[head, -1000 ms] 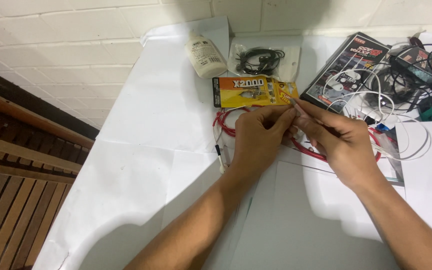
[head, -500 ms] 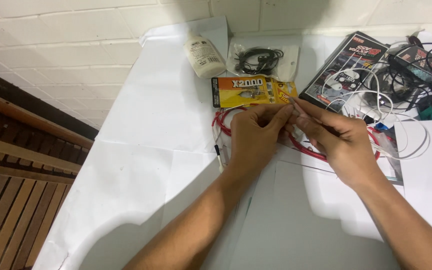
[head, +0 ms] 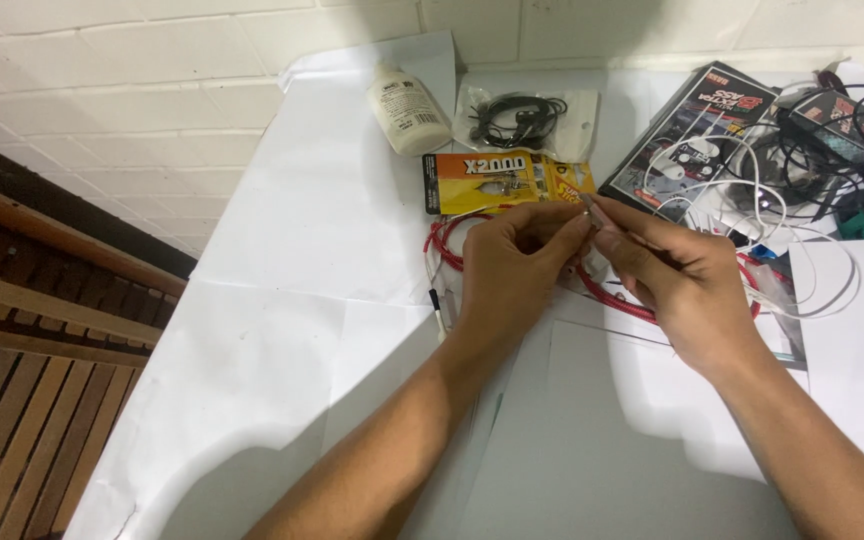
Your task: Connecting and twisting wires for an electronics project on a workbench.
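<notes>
My left hand (head: 512, 270) and my right hand (head: 677, 280) meet above the white paper-covered table (head: 292, 330). Fingertips of both pinch a small thin grey piece, too small to name, at the point where they touch. A coiled red cable (head: 447, 245) lies under and around both hands, and its black plug end pokes out beside my left wrist. Just beyond the fingers lies a flat yellow and orange packet (head: 502, 180).
A white bottle (head: 407, 108) lies at the back by the brick wall. Next to it sits a clear bag of black earphones (head: 522, 118). A dark printed box (head: 697, 130), white cables (head: 752, 190) and black cables (head: 852, 120) crowd the right. A wooden slatted floor lies left.
</notes>
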